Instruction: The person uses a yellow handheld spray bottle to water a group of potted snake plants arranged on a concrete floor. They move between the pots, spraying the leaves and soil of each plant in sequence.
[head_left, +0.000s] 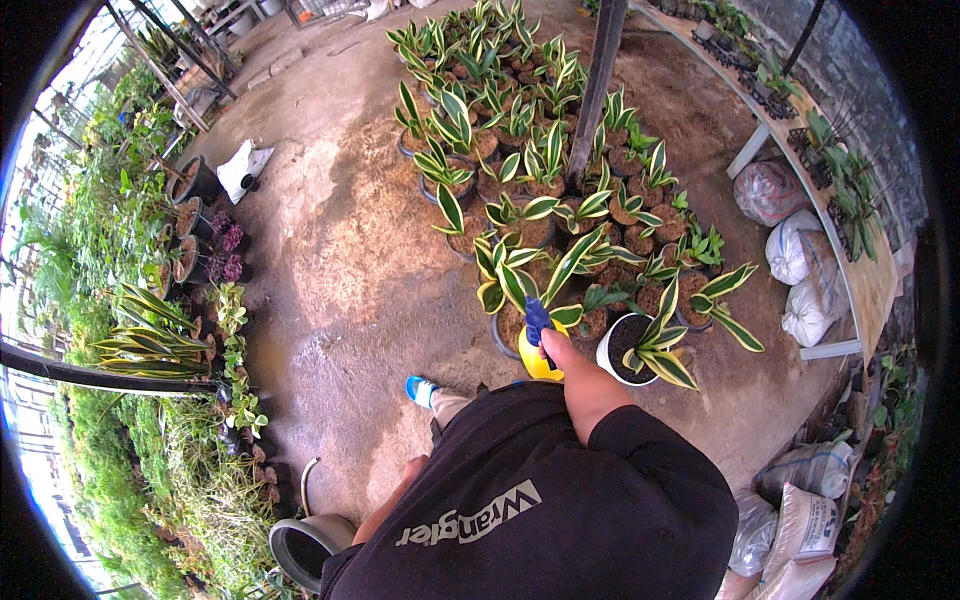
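Note:
My right hand grips a spray bottle by its neck, with a dark blue spray head above a yellow body. Just right of it stands a white pot of dark soil holding a yellow-edged snake plant. Ahead of the bottle, leaves of another variegated snake plant rise from a dark pot. Low beside my body, my left hand is partly hidden by the black T-shirt, and its fingers cannot be made out.
Many potted snake plants cover the floor ahead around a metal post. Dense greenery lines the left. A grey pot lies tilted near my left arm. At right are a plant bench and several filled sacks.

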